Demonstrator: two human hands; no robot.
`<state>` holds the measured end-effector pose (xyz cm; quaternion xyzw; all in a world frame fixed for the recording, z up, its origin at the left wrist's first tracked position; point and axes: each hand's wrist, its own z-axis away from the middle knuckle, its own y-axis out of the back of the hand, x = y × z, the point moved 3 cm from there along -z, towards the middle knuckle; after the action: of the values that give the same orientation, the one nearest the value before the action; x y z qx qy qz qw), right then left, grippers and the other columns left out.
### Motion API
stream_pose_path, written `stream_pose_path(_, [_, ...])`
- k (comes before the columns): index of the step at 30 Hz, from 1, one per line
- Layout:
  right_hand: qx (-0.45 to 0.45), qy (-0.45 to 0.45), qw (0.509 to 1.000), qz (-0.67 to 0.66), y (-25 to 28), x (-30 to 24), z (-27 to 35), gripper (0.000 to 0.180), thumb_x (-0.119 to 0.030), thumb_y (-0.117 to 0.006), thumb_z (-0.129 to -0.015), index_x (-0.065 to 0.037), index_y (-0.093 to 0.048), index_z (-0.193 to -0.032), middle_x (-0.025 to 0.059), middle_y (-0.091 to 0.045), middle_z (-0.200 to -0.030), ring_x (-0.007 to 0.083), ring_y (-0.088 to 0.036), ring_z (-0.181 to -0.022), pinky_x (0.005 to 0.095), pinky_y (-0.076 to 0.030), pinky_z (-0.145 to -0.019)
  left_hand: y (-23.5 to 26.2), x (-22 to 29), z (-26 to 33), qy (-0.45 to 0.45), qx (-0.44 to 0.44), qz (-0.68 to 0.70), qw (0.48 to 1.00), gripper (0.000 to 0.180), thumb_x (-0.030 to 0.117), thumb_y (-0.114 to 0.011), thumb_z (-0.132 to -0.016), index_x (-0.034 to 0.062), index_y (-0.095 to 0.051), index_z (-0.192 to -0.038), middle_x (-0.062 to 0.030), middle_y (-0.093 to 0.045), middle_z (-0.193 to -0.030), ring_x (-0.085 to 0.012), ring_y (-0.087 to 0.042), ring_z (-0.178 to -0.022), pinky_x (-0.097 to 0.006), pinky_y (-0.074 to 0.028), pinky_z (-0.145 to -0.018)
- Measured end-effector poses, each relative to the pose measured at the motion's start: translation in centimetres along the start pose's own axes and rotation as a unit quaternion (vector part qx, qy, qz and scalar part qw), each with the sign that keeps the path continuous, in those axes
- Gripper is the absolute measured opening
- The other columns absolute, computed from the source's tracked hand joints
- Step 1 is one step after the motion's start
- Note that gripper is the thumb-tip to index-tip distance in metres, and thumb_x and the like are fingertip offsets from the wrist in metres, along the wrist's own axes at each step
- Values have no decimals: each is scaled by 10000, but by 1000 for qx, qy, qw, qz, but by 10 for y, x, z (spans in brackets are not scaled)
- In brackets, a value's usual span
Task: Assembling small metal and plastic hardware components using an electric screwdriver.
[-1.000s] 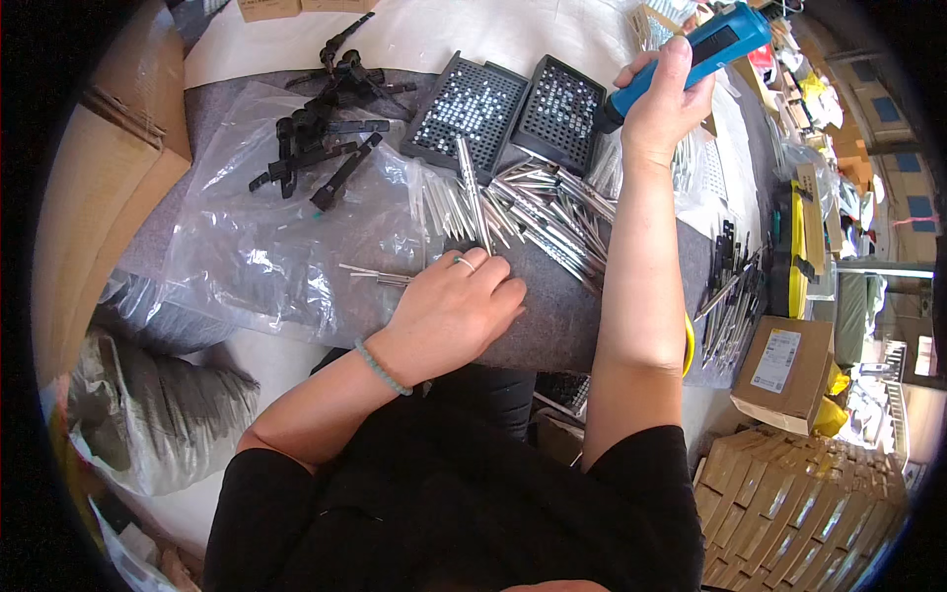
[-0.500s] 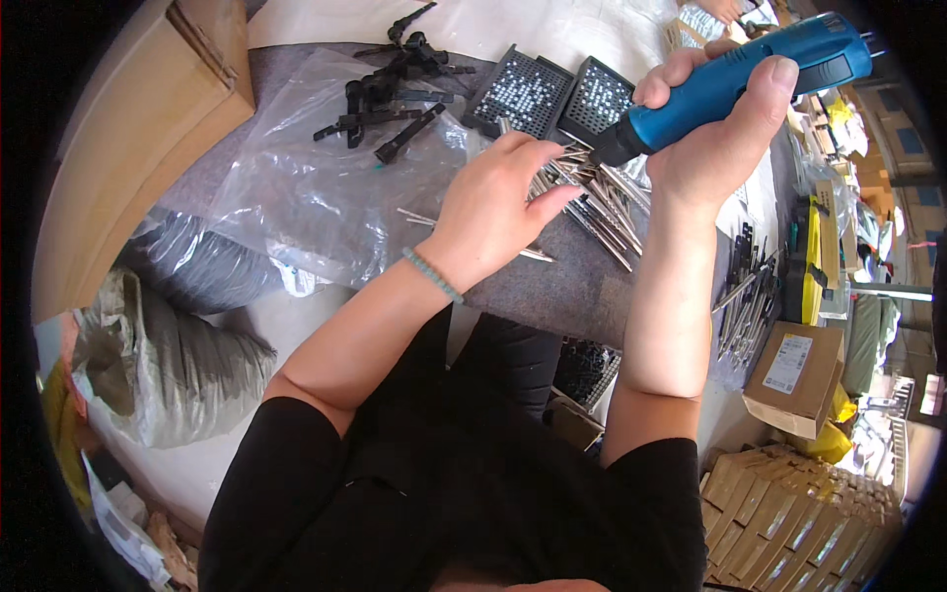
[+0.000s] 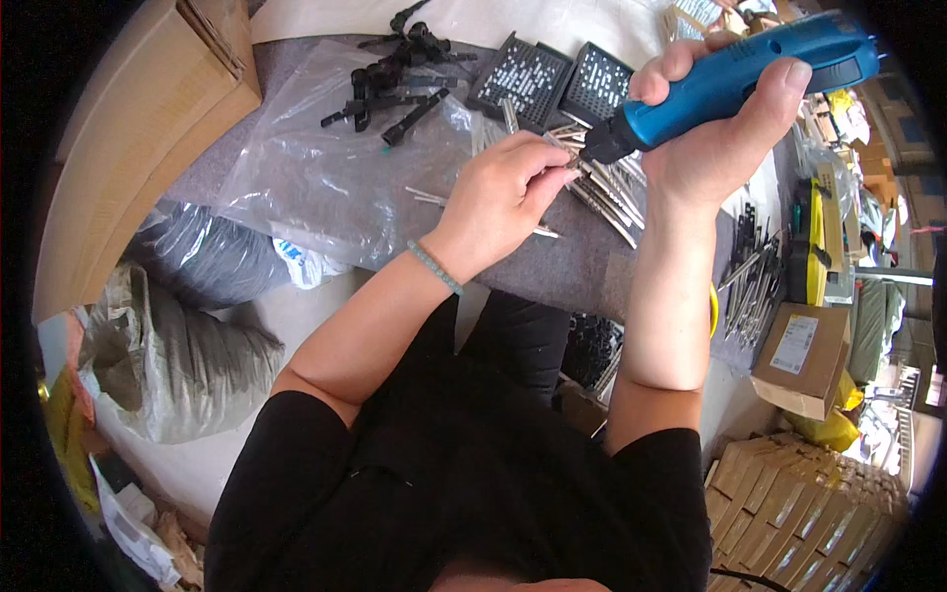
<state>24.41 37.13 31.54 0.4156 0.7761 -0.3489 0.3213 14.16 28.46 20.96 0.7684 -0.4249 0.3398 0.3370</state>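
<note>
My right hand point(image 3: 725, 138) is wrapped round a blue electric screwdriver point(image 3: 760, 77). Its black nose points down and left, its tip close to my left fingertips. With a beaded bracelet at the wrist, my left hand point(image 3: 503, 197) has thumb and forefinger pinched together at that tip; a small thing between them is too hidden to name. A silver rod point(image 3: 508, 115) sticks out just beyond the left knuckles; I cannot tell whether the hand holds it. Beneath and beside the pinch lies a heap of silver metal rods point(image 3: 614, 202) on the grey table covering.
Two black perforated trays point(image 3: 521, 79) with small silver pieces stand beyond the hands. Black plastic parts point(image 3: 406, 84) lie on clear plastic sheeting point(image 3: 306, 168) to the left. A big cardboard box point(image 3: 148, 128) flanks the left side. More rods point(image 3: 752, 281) and a carton point(image 3: 804, 360) are at right.
The left thumb and forefinger have closed from apart into a pinch at the screwdriver's tip. The screwdriver's nose has moved slightly left towards them. The whole view has shifted a little.
</note>
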Motion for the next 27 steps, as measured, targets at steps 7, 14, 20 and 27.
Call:
stream_pose_path(7, [-10, 14, 999, 40, 13, -5, 13, 592, -624, -478, -810, -42, -516, -914, 106, -539, -667, 184, -504, -520, 289, -425, -488, 10, 3, 27, -52, -143, -114, 982, 187, 122, -682, -734, 14, -618, -873, -86, -601, -891, -263, -577, -834, -350, -472, -731])
stream_pose_path(14, [9, -42, 998, 52, 22, 2, 44, 635, -652, -426, -814, -35, -505, -943, 121, -534, -660, 203, -506, -505, 308, -426, -478, -2, -7, 43, -109, -179, -207, 956, 216, 67, -679, -702, 1, -627, -902, -97, -574, -949, -274, -552, -901, -348, -468, -770])
stream_pose_path(20, [-2, -52, 995, 85, 18, 20, 55, 641, -662, -489, -784, -48, -480, -967, 110, -517, -667, 202, -516, -520, 319, -441, -494, -4, -14, 34, -91, -191, -216, 953, 221, 65, -676, -703, -1, -634, -910, -97, -564, -923, -275, -546, -871, -352, -467, -758])
stream_pose_path(27, [4, -11, 1000, -26, 23, 38, 57, 411, -424, -559, -851, -25, -473, -907, 113, -552, -620, 147, -530, -460, 237, -426, -433, -5, -17, 32, -92, -186, -204, 957, 213, 61, -672, -704, 9, -642, -909, -98, -562, -911, -274, -543, -858, -352, -467, -745])
